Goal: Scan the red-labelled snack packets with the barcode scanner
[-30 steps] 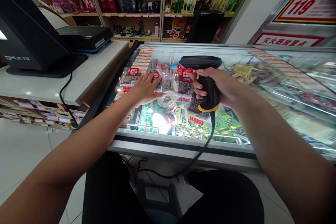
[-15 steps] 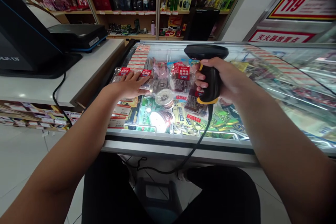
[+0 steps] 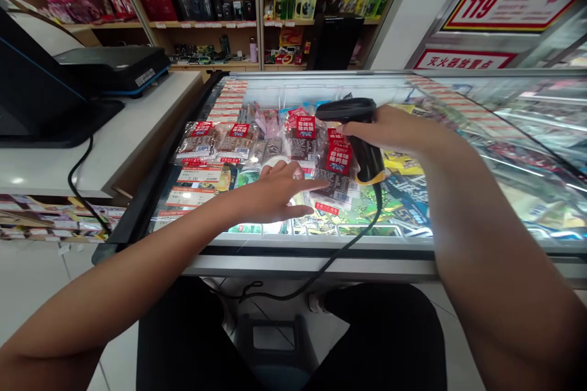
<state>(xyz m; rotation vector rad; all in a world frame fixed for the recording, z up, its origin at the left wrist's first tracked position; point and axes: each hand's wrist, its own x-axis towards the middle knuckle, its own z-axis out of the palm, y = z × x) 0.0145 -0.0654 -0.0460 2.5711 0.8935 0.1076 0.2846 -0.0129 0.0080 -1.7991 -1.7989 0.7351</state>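
Observation:
My right hand is closed round the grip of a black and yellow barcode scanner, its head pointing left above the glass. Below and beside the scanner lies a clear packet with a red label and dark contents. My left hand has its fingers spread, holds nothing, and reaches toward this packet's left edge; whether a fingertip touches it I cannot tell. Another red-label packet lies just behind. Two more such packets, a left one and its neighbour, lie side by side at the left.
Under the packets is a glass-topped display freezer with many goods inside. The scanner's cable hangs over its front edge. At the left, a white counter carries a black scale. Stocked shelves stand behind.
My left hand has come off the left packets and moved right, toward the packet by the scanner. The scanner, still in my right hand, sits slightly lower in view. The view has shifted slightly.

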